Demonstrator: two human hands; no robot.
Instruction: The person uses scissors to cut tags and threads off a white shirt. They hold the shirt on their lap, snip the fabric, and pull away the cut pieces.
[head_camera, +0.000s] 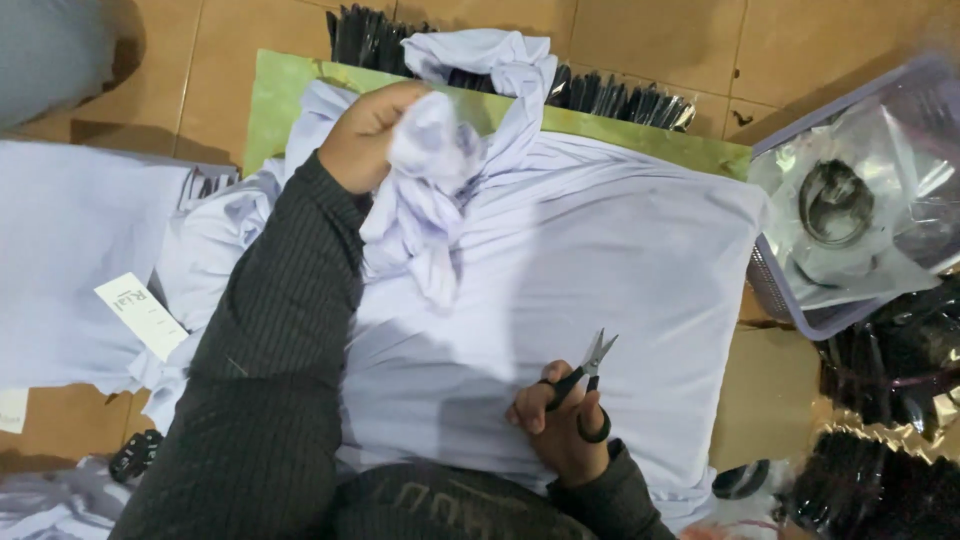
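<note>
While one left hand (365, 135) bunches cloth (430, 190), one right hand (560, 425) holds one scissors (590, 365).

left hand (372, 135) grips a bunch of cloth (425, 190) on the spread garment (600, 260) | board (640, 135) beneath, hangers (600, 95) behind | scissors (585, 375) in right hand (560, 425) nearer, to the right | basket (790, 300) far right | folded stack (60, 270) left

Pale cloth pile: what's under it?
A green board shows past the far edge of the pale cloth pile, with black strips behind it. How far the board runs underneath is covered. On top rest the right hand and small scissors.
</note>
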